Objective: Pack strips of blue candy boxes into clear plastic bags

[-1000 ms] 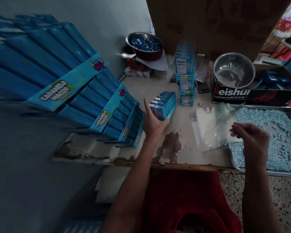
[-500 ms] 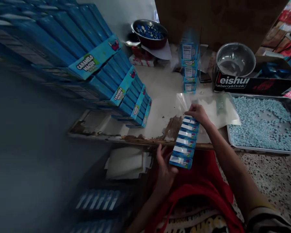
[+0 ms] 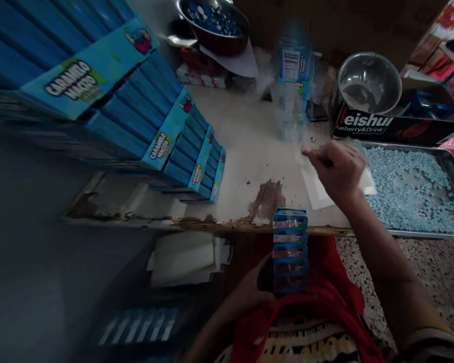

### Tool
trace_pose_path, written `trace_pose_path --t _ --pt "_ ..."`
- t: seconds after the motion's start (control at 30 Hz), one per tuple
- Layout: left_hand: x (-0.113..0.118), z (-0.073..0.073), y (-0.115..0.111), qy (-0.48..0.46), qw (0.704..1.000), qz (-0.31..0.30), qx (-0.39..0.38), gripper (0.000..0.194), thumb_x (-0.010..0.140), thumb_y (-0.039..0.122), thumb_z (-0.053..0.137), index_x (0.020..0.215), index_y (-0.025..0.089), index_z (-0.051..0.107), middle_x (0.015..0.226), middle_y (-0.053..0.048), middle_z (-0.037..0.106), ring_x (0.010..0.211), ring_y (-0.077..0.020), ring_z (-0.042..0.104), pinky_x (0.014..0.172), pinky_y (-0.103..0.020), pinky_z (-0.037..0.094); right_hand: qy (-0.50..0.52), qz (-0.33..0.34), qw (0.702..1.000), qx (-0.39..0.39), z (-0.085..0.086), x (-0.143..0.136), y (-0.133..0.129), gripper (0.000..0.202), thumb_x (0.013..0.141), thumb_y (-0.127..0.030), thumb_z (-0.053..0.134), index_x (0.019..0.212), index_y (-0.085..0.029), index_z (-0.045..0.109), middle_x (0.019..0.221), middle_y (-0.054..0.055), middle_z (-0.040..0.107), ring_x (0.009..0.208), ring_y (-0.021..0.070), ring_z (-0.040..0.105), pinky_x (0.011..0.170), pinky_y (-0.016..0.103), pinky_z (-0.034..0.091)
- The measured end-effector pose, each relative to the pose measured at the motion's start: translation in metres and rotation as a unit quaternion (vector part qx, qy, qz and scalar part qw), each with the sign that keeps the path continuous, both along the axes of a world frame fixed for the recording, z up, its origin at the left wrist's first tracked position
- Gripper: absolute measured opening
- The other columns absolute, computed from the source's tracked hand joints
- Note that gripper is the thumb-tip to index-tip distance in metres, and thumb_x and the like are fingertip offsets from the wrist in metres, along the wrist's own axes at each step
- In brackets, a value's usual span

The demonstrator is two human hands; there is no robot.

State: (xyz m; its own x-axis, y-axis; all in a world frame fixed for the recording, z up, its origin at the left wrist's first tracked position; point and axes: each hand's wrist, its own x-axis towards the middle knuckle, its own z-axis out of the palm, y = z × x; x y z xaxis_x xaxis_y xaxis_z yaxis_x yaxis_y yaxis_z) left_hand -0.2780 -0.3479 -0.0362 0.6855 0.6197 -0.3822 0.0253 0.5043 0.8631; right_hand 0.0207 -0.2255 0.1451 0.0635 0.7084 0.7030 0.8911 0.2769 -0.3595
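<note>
My left hand [image 3: 251,286] grips the near left side of a pack of small blue candy boxes [image 3: 290,252], stood in a row with pale labels on top. That pack juts over the table's front edge, close to my red apron [image 3: 325,267]. My right hand [image 3: 338,166] is over the table to the right, thumb and fingers pinched on what looks like the edge of a clear plastic bag [image 3: 301,156]. Under this hand lie whitish sheets [image 3: 318,189], partly hidden by it.
Blue "Caramelo Macizo" display boxes [image 3: 174,136] rise in a tall stack at left. Wrapped packs [image 3: 293,85] stand at the back. A steel bowl [image 3: 369,83] sits on a black carton [image 3: 386,126]; a tray [image 3: 426,234] of light-blue candies is at right. More packs [image 3: 139,325] are low left.
My right hand has let go of the pack's far end and moved right, over the sheets. The pack has come closer to my body, and my left hand has closed on it.
</note>
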Motion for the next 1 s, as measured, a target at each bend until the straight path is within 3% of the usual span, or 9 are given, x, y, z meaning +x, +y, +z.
trace_pose_path --t 0.1,0.17,0.23,0.3,0.37,0.47,0.6,0.83,1.0 --pt "-0.011 0.064 0.031 0.134 0.974 -0.063 0.170 0.048 0.071 0.024 0.092 0.118 0.029 0.086 0.123 -0.005 0.083 0.119 -0.0330 0.077 0.105 -0.041 0.062 -0.192 0.051 0.979 -0.049 0.007 0.000 0.018 0.026 0.106 -0.019 0.056 0.085 -0.021 0.070 0.068 -0.001 0.060 0.068 0.0136 0.049 0.067 0.030 0.030" --pt "-0.006 0.104 0.067 0.219 0.899 0.056 0.375 0.005 0.089 0.029 0.083 0.093 0.030 0.086 0.091 0.000 0.083 0.085 -0.0246 0.078 0.081 -0.034 0.061 -0.292 0.106 0.936 -0.166 -0.007 -0.007 0.034 0.025 0.100 -0.007 0.053 0.096 -0.022 0.073 0.071 -0.001 0.063 0.066 0.0135 0.046 0.065 0.032 0.025" --pt "0.012 0.126 0.113 0.236 0.737 0.164 0.612 0.008 0.098 0.033 0.081 0.101 0.026 0.085 0.105 -0.004 0.084 0.099 -0.0256 0.077 0.094 -0.038 0.059 -0.341 0.129 0.891 -0.270 -0.030 -0.013 0.047 0.028 0.097 -0.004 0.054 0.105 -0.022 0.074 0.077 0.001 0.068 0.066 0.0141 0.046 0.065 0.034 0.021" --pt "0.035 0.127 0.162 0.264 0.563 0.126 0.773 0.031 0.100 0.037 0.081 0.127 0.022 0.082 0.122 -0.010 0.082 0.114 -0.0329 0.073 0.101 -0.046 0.056 -0.343 0.126 0.872 -0.325 -0.051 -0.015 0.055 0.027 0.103 -0.010 0.053 0.111 -0.024 0.075 0.084 0.003 0.073 0.068 0.0155 0.050 0.066 0.035 0.020" --pt "0.055 0.113 0.204 0.283 0.480 0.056 0.829 0.030 0.099 0.033 0.079 0.123 0.016 0.082 0.122 -0.013 0.081 0.112 -0.0359 0.071 0.092 -0.048 0.055 -0.322 0.108 0.875 -0.345 -0.066 -0.011 0.058 0.026 0.108 -0.019 0.051 0.114 -0.025 0.076 0.089 0.004 0.076 0.071 0.0168 0.054 0.068 0.035 0.021" --pt "0.069 0.086 0.238 0.294 0.473 -0.035 0.829 0.017 0.103 0.021 0.067 0.103 0.019 0.084 0.101 -0.007 0.082 0.099 -0.0301 0.072 0.080 -0.042 0.053 -0.281 0.107 0.875 -0.378 -0.073 -0.002 0.055 0.019 0.108 -0.038 0.067 0.119 -0.027 0.077 0.095 0.005 0.079 0.078 0.0180 0.061 0.070 0.034 0.022" --pt "0.071 0.068 0.228 0.268 0.471 -0.022 0.840 0.023 0.104 0.016 0.060 0.092 0.018 0.080 0.090 -0.007 0.078 0.085 -0.0245 0.067 0.072 -0.037 0.047 -0.229 0.115 0.870 -0.421 -0.074 0.007 0.042 0.048 0.103 -0.067 0.072 0.126 -0.026 0.076 0.100 0.006 0.082 0.086 0.0205 0.068 0.070 0.033 0.023" --pt "0.075 0.032 0.174 0.304 0.415 0.105 0.851 0.033 0.105 0.015 0.058 0.076 0.021 0.073 0.070 -0.004 0.066 0.070 -0.0196 0.060 0.063 -0.035 0.035 -0.218 0.078 0.864 -0.447 -0.085 0.016 -0.003 0.018 0.106 -0.019 0.065 0.113 -0.023 0.080 0.118 0.006 0.082 0.084 0.0171 0.067 0.065 0.034 0.022" --pt "0.066 0.033 0.156 0.324 0.501 0.118 0.794 0.024 0.107 0.019 0.061 0.093 0.022 0.081 0.080 -0.003 0.075 0.075 -0.0173 0.070 0.061 -0.031 0.039 -0.163 0.042 0.881 -0.443 -0.095 0.016 -0.024 0.009 0.093 -0.016 0.076 0.097 -0.023 0.080 0.094 0.003 0.082 0.073 0.0158 0.062 0.064 0.033 0.022"
